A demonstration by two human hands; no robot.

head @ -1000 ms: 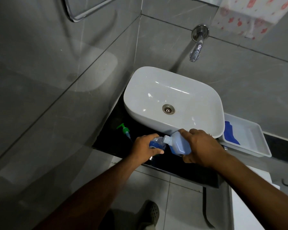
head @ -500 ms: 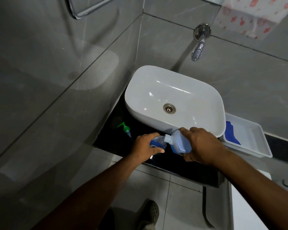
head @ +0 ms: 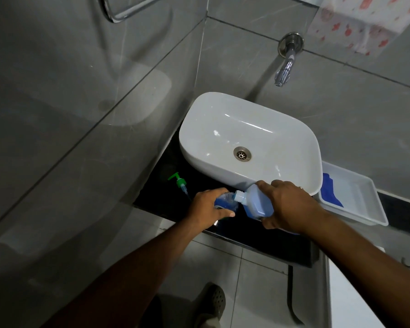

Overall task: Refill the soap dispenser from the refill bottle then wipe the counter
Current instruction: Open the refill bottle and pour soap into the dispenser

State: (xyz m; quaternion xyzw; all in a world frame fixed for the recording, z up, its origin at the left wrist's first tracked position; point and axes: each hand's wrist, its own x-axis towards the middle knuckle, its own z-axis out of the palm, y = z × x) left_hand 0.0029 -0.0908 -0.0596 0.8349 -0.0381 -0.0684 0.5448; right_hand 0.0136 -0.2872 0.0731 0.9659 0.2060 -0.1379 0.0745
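My right hand [head: 289, 204] grips the pale blue refill bottle [head: 256, 201] and tips it sideways, its white neck pointing left at the mouth of the soap dispenser [head: 226, 201]. That clear dispenser holds blue liquid and stands on the black counter [head: 258, 237], steadied by my left hand [head: 207, 207]. Its green pump head [head: 180, 182] lies on the counter to the left, off the dispenser. A blue cloth [head: 330, 192] lies in a white tray [head: 365, 204] at the right.
A white basin [head: 223, 147] fills the counter behind my hands, under a chrome wall tap [head: 285, 67]. Grey tiled walls close in on the left and back. The counter's front edge runs just under my wrists, with floor tiles and my shoe [head: 211, 301] below.
Both hands hold nearly the same pose. The refill bottle stays tilted at the dispenser's mouth; the view has shifted slightly.
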